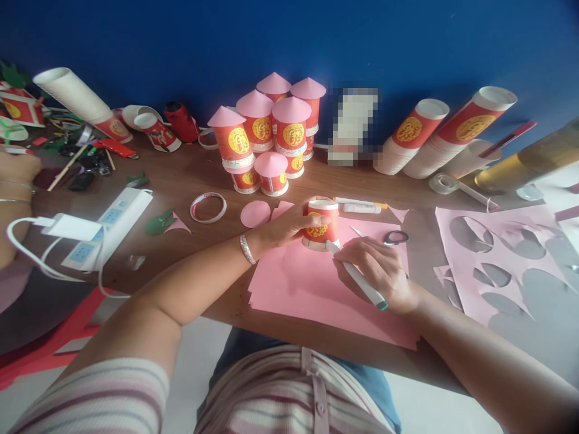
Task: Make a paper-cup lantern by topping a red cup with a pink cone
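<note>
My left hand point(296, 226) is closed around a red paper cup point(332, 220) with a yellow print, held over a stack of pink paper sheets point(307, 289). In my right hand point(380, 271) is a white marker point(364, 286) with a green end, its tip at the cup's pale lower band. Short dark marks show on that band. Scissors point(395, 237) with dark handles lie on the pink paper beyond my right hand. Behind the cup rests a white glue stick or capped pen point(359, 208), its kind unclear. A pink paper circle point(255, 214) lies left of the cup.
Cups with pink cone tops point(292, 111) stand stacked by the blue wall. Nested cups point(411, 135) lean at the right, near a tape roll point(443, 183) and pink sheets with cut-out holes point(497, 265). A power strip point(108, 226) with cables and another person's arm point(15, 199) are left.
</note>
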`<state>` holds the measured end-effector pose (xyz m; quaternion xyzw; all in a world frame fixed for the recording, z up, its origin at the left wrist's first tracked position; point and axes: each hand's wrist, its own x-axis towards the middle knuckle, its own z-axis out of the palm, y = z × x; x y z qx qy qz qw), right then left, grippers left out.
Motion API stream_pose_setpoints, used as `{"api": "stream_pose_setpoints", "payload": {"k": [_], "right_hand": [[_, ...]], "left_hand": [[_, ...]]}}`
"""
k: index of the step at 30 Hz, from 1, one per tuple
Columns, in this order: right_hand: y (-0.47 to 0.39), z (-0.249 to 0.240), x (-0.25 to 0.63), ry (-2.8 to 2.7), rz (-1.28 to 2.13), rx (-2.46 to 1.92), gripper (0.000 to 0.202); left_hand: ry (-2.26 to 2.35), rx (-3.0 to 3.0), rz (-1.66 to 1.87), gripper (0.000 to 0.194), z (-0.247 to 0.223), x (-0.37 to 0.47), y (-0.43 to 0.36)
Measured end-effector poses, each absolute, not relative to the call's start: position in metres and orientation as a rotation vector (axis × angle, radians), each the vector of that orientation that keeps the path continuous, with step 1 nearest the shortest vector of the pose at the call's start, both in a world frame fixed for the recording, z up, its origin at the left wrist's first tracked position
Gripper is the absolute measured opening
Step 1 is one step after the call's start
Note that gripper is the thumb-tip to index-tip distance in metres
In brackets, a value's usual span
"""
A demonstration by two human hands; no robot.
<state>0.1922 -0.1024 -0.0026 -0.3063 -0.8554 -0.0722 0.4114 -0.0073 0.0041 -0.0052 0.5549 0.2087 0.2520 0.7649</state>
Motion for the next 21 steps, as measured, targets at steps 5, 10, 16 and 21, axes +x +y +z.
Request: {"api": "stream_pose_setpoints", "payload": {"k": [5,10,16,21], "right_hand": [[-0.1031,-0.0043,0.1913,-2.146,-0.200,-0.773,0.030],[-0.1041,-0.0031,0.1911,-2.149,-0.192,-0.781,0.029],[-0.1056,0.0031,0.1902,-2.190,-0.170,-0.791,0.029],[-0.1063,0.0020,0.1898,-2.153,-0.170,-0.738,0.031]], "left_hand": [[0.449,1.186,0.558,0.039,-0.0055,-0.0065,0.0040],[0.404,1.204,0.568,0.037,-0.0046,-0.0060,0.0050],[0.401,1.178,0.559,0.037,-0.0066,-0.0055,0.0057],[0.433,1.162,0.557,0.036,-0.0067,-0.0056,0.0048]]}}
